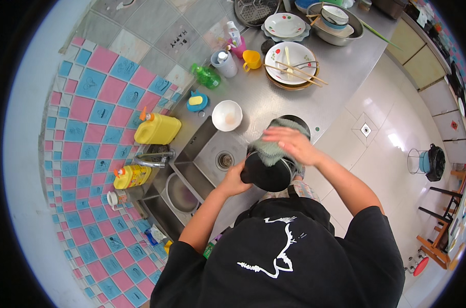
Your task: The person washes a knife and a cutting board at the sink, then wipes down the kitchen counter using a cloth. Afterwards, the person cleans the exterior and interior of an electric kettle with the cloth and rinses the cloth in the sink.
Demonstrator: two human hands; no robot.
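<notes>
My left hand (235, 179) grips the side of a black pot (269, 175), tilted over the counter's front edge beside the sink. A grey-green cloth (273, 148) drapes across the pot. My right hand (294, 144) lies over the cloth with its fingers bent onto it, slightly blurred. Behind the cloth shows another dark rounded surface (296, 122); whether it belongs to the same pot I cannot tell. A white bowl (227, 115) with some residue stands at the sink's corner, left of the cloth.
The steel sink (213, 154) has a chrome faucet (154, 158) and a basin (181, 192) inside. Yellow bottles (160, 129), a soap dish (197, 102) and a green pump bottle (207, 77) line the wall. Farther back are stacked dishes with chopsticks (294, 73) and a steel bowl (344, 36).
</notes>
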